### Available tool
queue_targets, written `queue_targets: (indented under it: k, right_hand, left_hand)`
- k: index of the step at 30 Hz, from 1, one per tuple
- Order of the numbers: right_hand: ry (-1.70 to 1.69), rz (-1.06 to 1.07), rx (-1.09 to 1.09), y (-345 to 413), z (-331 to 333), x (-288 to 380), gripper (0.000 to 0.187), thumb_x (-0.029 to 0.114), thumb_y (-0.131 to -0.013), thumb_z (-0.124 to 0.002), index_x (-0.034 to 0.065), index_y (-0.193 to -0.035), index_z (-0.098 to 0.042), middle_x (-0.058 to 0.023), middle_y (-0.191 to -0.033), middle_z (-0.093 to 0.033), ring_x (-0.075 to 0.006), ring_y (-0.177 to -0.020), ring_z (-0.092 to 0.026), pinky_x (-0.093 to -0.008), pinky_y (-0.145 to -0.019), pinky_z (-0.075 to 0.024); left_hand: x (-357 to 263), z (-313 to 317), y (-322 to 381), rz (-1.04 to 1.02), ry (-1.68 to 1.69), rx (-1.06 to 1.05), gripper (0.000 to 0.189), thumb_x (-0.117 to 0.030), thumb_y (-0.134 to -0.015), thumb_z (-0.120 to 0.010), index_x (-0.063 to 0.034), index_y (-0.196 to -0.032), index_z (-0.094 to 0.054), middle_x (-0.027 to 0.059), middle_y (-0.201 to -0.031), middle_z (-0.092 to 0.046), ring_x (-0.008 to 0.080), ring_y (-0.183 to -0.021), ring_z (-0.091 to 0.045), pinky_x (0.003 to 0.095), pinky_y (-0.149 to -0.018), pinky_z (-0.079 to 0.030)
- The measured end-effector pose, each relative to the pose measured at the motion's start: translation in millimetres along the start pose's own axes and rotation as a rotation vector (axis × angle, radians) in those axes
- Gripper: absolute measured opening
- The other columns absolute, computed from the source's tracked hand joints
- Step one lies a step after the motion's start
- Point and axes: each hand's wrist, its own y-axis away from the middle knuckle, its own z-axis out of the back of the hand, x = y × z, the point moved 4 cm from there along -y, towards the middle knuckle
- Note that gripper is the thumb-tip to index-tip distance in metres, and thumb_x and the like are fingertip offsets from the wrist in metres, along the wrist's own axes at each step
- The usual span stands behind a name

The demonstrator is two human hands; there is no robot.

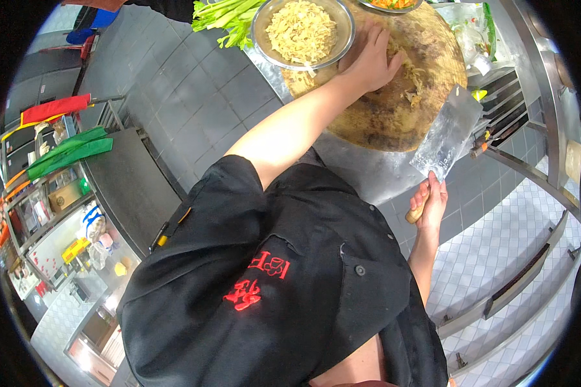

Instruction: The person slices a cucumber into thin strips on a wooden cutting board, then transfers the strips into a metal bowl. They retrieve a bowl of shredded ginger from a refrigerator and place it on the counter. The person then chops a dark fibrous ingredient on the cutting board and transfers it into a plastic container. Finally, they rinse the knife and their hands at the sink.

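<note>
My left hand rests low over the round wooden chopping block, thumb apart from the fingers. Nothing shows in its grasp, though its underside is hidden. Right beside it, at the block's left edge, a steel bowl holds pale shredded food. Wet, pale-brown scraps lie on the wood by my thumb. My right hand grips a Chinese cleaver by its wooden handle. Its broad blade points up and away, over the block's right edge as seen from above.
Leafy green stalks lie left of the bowl. A second bowl with orange shreds is at the far edge. Plastic bags and a slotted metal rack sit to the right. A steel table supports the block.
</note>
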Motion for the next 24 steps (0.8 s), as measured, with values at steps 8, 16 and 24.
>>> queue_targets:
  k: [8,16,24]
  right_hand:
    - [0.07,-0.099,0.08,-1.2,-49.3,3.8,0.025,0.025,-0.102,-0.065,0.0085,-0.093,-0.048,-0.0022,-0.064,-0.047,-0.0129,-0.042,-0.044,-0.0297,-0.035,-0.0379]
    - [0.163,-0.03,0.17,-10.6,-108.8,19.8,0.02,0.022,-0.103,-0.062,0.0082,-0.095,-0.05,-0.004,-0.065,-0.053,-0.0139,-0.041,-0.048,-0.0294,-0.036,-0.0401]
    - [0.249,-0.092,0.258,-5.9,-139.3,4.2,0.021,0.022,-0.103,-0.061,0.0053,-0.095,-0.05,-0.0051,-0.062,-0.052,-0.0149,-0.042,-0.049,-0.0317,-0.037,-0.0405]
  left_hand:
    - [-4.4,-0.6,4.7,-0.095,0.176,-0.021,0.07,-0.04,-0.097,-0.067,0.0058,-0.145,-0.043,0.0296,-0.152,-0.039,0.0468,-0.142,-0.038,0.0489,-0.117,-0.037]
    - [-6.8,-0.2,4.6,-0.126,0.27,-0.034,0.075,-0.046,-0.094,-0.069,0.0019,-0.146,-0.044,0.0299,-0.15,-0.04,0.0479,-0.141,-0.039,0.0499,-0.117,-0.037]
    - [-27.2,17.0,15.9,-0.081,0.17,-0.106,0.079,-0.05,-0.093,-0.07,0.0004,-0.148,-0.045,0.0299,-0.154,-0.038,0.0487,-0.145,-0.035,0.0516,-0.118,-0.036]
